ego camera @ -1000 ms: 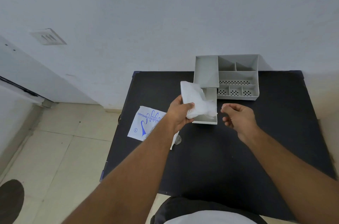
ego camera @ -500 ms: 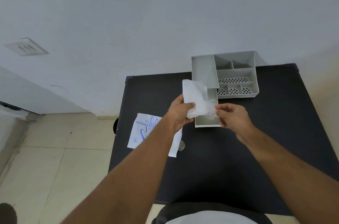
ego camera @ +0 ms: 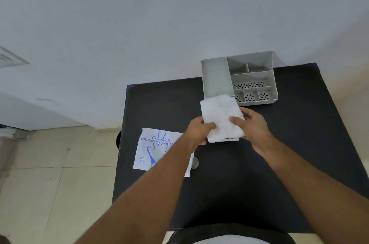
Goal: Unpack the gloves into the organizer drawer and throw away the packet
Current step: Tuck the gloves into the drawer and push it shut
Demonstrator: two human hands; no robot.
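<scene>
Both hands, left [ego camera: 199,129] and right [ego camera: 252,126], pinch the gloves [ego camera: 220,117] directly above the drawer [ego camera: 229,139], I judge.

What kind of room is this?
Hard to say; probably a plain indoor workroom: a black table against a bare white wall, beige floor tiles, and a grey organizer.

My left hand [ego camera: 199,129] and right hand [ego camera: 252,126] both grip white stack of folded gloves [ego camera: 220,118], thumbs on top, over pulled-out organizer drawer [ego camera: 229,139]; only drawer's front edge visible beneath. Grey compartmented organizer [ego camera: 216,80] at black table [ego camera: 299,133] far edge, against wall. Empty glove packet [ego camera: 154,149], blue print, flat on table under my left forearm.
</scene>
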